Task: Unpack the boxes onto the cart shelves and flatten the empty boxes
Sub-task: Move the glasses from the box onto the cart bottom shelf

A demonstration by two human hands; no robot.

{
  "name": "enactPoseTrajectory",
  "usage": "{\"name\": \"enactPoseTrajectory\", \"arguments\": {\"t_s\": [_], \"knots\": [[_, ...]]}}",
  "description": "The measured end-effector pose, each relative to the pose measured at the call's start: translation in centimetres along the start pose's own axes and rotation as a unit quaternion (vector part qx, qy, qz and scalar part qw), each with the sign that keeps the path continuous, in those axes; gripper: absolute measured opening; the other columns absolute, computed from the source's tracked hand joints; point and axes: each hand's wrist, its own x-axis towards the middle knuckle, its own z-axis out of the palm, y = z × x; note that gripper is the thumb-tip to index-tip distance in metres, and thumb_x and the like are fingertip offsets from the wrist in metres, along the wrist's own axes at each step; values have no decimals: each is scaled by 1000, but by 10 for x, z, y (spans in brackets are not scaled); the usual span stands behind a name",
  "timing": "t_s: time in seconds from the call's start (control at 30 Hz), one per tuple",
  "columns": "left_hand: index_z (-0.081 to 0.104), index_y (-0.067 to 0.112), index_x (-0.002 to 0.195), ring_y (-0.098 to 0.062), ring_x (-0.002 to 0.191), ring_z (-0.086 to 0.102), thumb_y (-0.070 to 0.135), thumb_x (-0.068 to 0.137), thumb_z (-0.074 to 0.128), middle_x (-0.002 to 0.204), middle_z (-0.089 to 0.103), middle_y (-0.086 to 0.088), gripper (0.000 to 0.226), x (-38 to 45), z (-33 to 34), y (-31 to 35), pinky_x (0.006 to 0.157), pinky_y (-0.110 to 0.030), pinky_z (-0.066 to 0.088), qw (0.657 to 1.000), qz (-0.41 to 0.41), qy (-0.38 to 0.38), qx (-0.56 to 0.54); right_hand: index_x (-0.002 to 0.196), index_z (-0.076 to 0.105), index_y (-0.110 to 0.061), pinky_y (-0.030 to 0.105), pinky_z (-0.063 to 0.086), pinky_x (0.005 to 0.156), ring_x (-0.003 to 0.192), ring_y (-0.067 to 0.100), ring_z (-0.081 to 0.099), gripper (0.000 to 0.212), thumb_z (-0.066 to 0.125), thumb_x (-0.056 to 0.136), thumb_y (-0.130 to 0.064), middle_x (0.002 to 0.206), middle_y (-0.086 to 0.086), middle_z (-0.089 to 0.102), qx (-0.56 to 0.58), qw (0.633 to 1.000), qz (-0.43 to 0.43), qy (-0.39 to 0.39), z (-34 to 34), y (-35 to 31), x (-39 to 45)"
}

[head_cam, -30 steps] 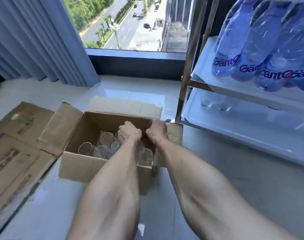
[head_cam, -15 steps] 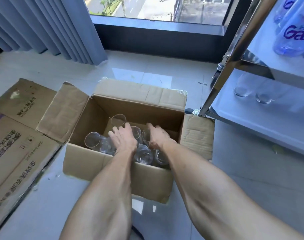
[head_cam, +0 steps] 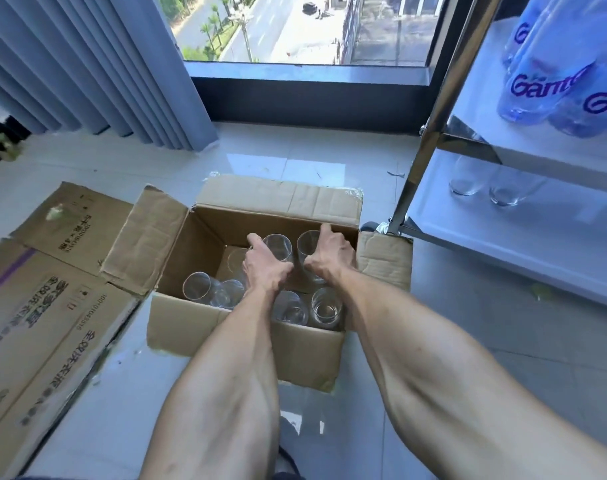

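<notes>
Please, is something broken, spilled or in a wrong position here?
Nothing looks broken or spilled. The glasses in the open box stand upright, and each hand, left and right, grips one. Only small scraps lie on the floor by the cart, and one flattened box lies beside.

Bright window [head_cam: 309, 29] daylight, wide-angle distortion

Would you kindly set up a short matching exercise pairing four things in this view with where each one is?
Things:
1. glass in the left hand
2. water bottles
3. flattened boxes
4. two empty glasses

Places:
A. cart's lower shelf
B. floor, left of the open box
C. cart's upper shelf
D. raised above the open box

Pairs: 1-D, 2-C, 3-B, 4-A
</notes>
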Motion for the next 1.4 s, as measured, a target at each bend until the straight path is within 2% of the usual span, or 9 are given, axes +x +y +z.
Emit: {"name": "enactPoseTrajectory", "arguments": {"t_s": [0.17, 0.3, 0.47, 0.57, 0.77, 0.93, 1.1, 1.27, 1.4], "knots": [[39, 10, 114, -36, 93, 66, 30, 63, 78, 91, 65, -12, 67, -23, -36, 60, 71, -29, 42, 997, 23, 62, -44, 99, 37, -18, 33, 56, 73, 86, 28, 65, 51, 75, 65, -19, 87, 7, 61, 64, 995, 21, 76, -68, -1, -19], [43, 6, 123, -35, 96, 66, 33, 68, 83, 100, 68, -17, 73, -59, -53, 107, 70, -28, 41, 992, 59, 79, -74, 111, 49, -15, 28, 43, 64, 82, 25, 61, 59, 80, 65, -38, 87, 6, 60, 113, 985, 19, 127, -120, 15, -48], [44, 10, 122, -33, 98, 64, 35, 67, 84, 103, 66, -16, 72, -114, -57, 151, 75, -29, 42, 984, 115, 100, -90, 120, 50, -14, 35, 50, 79, 107, 31, 58, 67, 80, 65, -38, 110, 11, 64, 149, 964, 33, 217, -169, 44, -81], [44, 11, 126, -34, 98, 64, 38, 69, 80, 106, 66, -16, 73, -138, -49, 171, 78, -31, 45, 980, 153, 94, -82, 119, 47, -13, 36, 49, 79, 110, 32, 53, 58, 75, 71, -29, 111, 12, 63, 139, 960, 75, 233, -190, 73, -91], [46, 15, 126, -33, 94, 65, 42, 69, 77, 102, 67, -10, 70, -159, 5, 217, 74, -32, 46, 975, 201, 70, -71, 129, 40, -11, 37, 50, 82, 116, 33, 48, 57, 65, 78, -16, 118, 15, 59, 149, 946, 162, 239, -220, 154, -79], [43, 18, 128, -35, 92, 65, 35, 66, 74, 98, 66, -11, 71, -160, 67, 257, 73, -34, 46, 974, 213, 5, -71, 127, 42, -8, 36, 47, 80, 116, 33, 46, 54, 66, 78, -10, 117, 14, 59, 166, 936, 163, 263, -227, 213, -54], [39, 15, 134, -33, 107, 60, 33, 71, 73, 115, 64, -9, 74, -144, 116, 293, 76, -30, 39, 971, 218, -40, -93, 130, 43, -8, 39, 48, 82, 116, 33, 47, 59, 68, 77, -10, 119, 13, 59, 198, 930, 158, 267, -227, 241, -24], [35, 13, 138, -36, 99, 62, 23, 70, 75, 109, 66, -14, 79, -127, 146, 320, 76, -29, 38, 967, 228, -50, -98, 121, 49, -6, 36, 49, 87, 111, 33, 51, 51, 69, 75, -11, 112, 14, 61, 187, 936, 156, 255, -223, 255, 8], [41, 8, 134, -36, 104, 61, 22, 72, 76, 111, 65, -15, 73, -110, 158, 321, 77, -28, 38, 971, 213, -50, -98, 125, 51, -4, 33, 41, 98, 111, 33, 50, 50, 68, 79, -18, 121, 14, 59, 179, 937, 139, 268, -218, 258, 28]]}}
